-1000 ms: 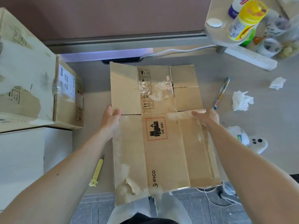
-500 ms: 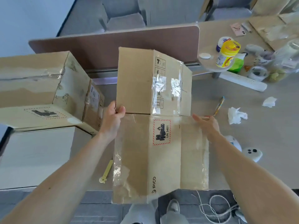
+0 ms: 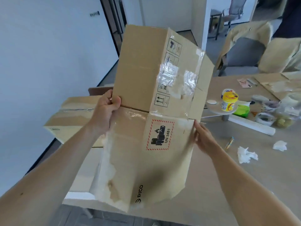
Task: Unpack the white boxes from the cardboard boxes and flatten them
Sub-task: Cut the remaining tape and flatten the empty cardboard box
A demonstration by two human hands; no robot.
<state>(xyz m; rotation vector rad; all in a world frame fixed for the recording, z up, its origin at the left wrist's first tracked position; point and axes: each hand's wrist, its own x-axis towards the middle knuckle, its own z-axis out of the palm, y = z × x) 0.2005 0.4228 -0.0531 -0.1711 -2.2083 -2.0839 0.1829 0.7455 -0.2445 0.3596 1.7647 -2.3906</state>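
A flattened brown cardboard box (image 3: 143, 82) with a red battery label and clear tape is raised in the air in front of me, well above the desk. My left hand (image 3: 105, 111) grips its left edge at the middle fold, thumb on the front. My right hand (image 3: 202, 136) holds its right edge at the same fold, fingers mostly behind the card. Behind and left of it a closed cardboard box (image 3: 71, 118) lies on a white box (image 3: 84, 176) on the desk.
The grey desk (image 3: 244, 168) holds crumpled tissues (image 3: 246, 154), a pen (image 3: 229, 142), a white power strip (image 3: 252, 125), and a yellow-lidded jar (image 3: 228, 101) on a small round stand. Flat cardboard sheets (image 3: 276, 84) and office chairs stand at the far right.
Both hands have lifted the flattened box from flat on the desk up into the air, tilting it upright, and my view has risen toward the room.
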